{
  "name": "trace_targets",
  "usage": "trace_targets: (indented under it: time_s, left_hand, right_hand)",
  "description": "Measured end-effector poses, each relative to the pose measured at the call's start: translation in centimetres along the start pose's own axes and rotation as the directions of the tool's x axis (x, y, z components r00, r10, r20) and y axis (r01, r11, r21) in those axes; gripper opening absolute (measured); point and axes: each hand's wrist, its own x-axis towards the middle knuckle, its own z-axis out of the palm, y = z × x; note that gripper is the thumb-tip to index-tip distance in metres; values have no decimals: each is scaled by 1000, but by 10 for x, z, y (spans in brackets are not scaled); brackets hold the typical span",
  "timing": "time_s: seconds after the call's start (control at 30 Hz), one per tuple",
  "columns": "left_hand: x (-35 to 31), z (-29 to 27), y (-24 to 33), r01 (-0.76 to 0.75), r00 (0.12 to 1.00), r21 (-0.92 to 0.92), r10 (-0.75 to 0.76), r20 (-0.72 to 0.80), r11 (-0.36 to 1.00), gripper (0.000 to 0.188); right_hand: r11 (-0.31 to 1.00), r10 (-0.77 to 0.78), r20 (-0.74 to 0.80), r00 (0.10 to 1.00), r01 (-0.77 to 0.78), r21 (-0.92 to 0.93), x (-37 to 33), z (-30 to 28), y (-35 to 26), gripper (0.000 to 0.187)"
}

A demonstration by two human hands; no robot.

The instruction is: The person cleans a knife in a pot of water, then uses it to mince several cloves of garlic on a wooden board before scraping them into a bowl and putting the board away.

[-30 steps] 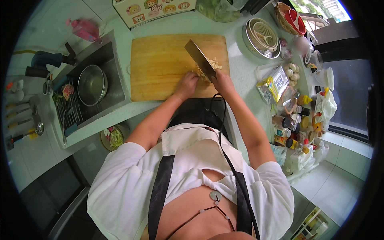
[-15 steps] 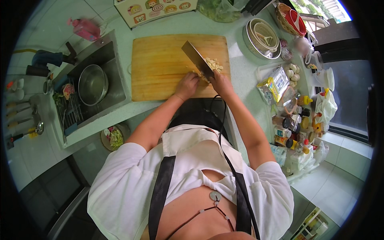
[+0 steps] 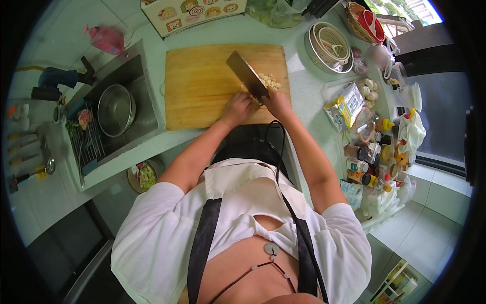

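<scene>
Now your right hand, gripping the cleaver, has swung its blade left off the pale pile on the board; left hand stays curled beside, so chopping continues

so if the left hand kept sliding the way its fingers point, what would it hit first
Probably the cleaver: the left hand rests on the cutting board, fingers aimed toward the blade just ahead. The exact gap between them is hard to judge from above.
</scene>
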Motion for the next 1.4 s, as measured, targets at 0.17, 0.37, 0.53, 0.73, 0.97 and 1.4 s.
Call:
trace_targets:
  time_s: [0.17, 0.37, 0.53, 0.73, 0.97, 1.4]
  left_hand:
    - [-1, -12, -11, 104, 985, 39, -98, -143, 994, 21]
    - [13, -18, -18, 218, 972, 111, -204, -117, 970, 25]
    - [12, -2, -16, 105, 994, 68, -104, -20, 992, 23]
    - [10, -4, -15, 195, 980, -108, -199, -24, 975, 21]
    - [41, -6, -46, 214, 974, 123, -202, -106, 969, 28]
    - [27, -2, -33, 127, 982, -205, -94, 163, 970, 30]
  right_hand:
    - [985, 153, -99, 983, -160, -60, -13, -33, 2, 21]
    - [909, 272, -200, 941, -320, -267, -17, -38, 6, 16]
    - [901, 312, -183, 932, -351, -256, -14, -27, 4, 17]
    - [957, 192, -79, 978, -205, -208, -15, -23, -1, 21]
    - [936, 160, -243, 957, -225, -270, 3, -30, 0, 10]
    - [960, 244, -58, 968, -249, -126, -7, -35, -15, 23]
